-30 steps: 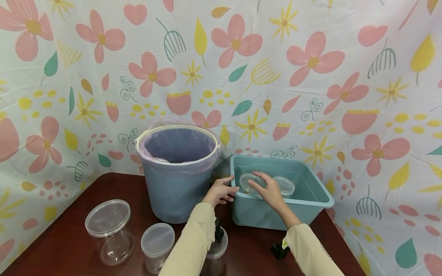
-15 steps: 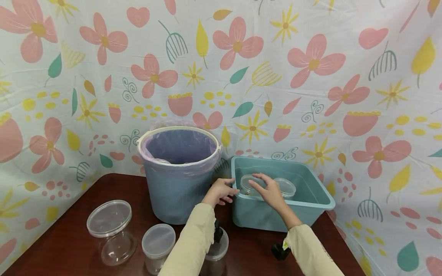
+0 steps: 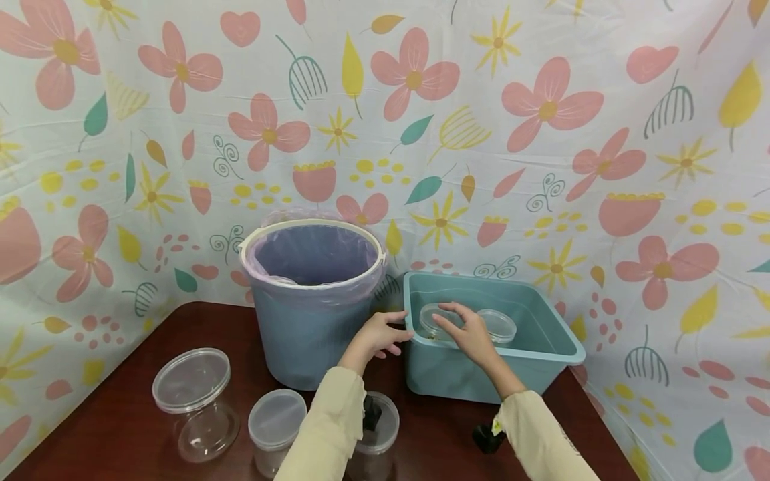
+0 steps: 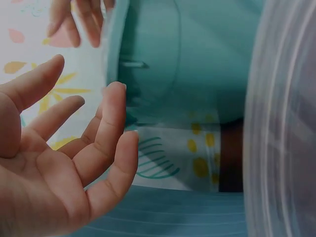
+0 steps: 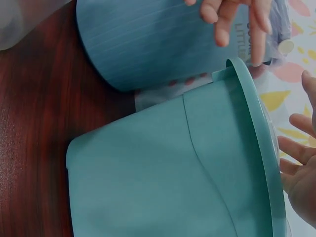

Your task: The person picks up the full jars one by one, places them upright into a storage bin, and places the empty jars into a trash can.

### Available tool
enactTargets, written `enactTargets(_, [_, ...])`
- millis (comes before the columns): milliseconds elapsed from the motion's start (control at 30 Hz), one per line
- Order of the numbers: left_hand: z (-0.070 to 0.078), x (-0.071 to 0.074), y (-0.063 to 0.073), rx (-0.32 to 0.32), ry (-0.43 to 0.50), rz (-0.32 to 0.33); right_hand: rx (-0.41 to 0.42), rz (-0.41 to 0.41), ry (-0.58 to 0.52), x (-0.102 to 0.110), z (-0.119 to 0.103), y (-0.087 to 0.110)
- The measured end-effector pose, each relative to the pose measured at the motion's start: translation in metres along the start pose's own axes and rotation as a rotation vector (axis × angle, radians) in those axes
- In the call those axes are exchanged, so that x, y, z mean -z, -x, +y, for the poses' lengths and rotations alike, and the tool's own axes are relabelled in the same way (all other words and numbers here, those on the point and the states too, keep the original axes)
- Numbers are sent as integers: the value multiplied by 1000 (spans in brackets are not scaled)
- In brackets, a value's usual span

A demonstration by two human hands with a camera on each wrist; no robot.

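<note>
My left hand (image 3: 374, 337) hovers just left of the teal basin (image 3: 541, 364). Its fingers are loosely bent and hold nothing, as the left wrist view (image 4: 64, 163) shows from the palm side. Over the basin's near rim reaches my right hand (image 3: 472, 334), thumb and fingers spread above a clear round tub (image 3: 434, 314) in the basin. Whether they touch that tub cannot be made out. A second clear round tub (image 3: 499, 326) lies to its right. In the right wrist view the right hand (image 5: 301, 168) shows relaxed fingers beyond the rim.
A blue bucket (image 3: 301, 341) with a white rim and a thin purple liner stands left of the basin. Several clear lidded tubs, including a wide one (image 3: 191, 381) and two smaller ones (image 3: 277, 419), stand on the dark red-brown table (image 3: 108, 414). Flower-printed cloth hangs behind.
The left hand and forearm have shifted slightly left and toward the body, showing more of the tub below the sleeve. The right hand stays nearly still.
</note>
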State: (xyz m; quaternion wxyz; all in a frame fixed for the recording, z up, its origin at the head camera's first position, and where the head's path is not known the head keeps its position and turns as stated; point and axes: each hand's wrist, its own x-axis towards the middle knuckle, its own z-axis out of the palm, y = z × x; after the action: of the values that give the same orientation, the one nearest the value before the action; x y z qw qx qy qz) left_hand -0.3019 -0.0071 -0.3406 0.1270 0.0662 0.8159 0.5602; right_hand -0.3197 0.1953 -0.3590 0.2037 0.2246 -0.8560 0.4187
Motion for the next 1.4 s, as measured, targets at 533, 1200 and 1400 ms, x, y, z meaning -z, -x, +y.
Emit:
enactTargets(533, [4, -8, 40, -148, 55, -10, -16, 147, -17, -4, -7, -7])
enactTargets(1200, [-27, -6, 86, -313, 132, 19, -228, 168, -368, -52, -52, -27])
enactTargets(1400, [-36, -6, 96, -360, 97, 46, -260, 127, -467, -71, -67, -35])
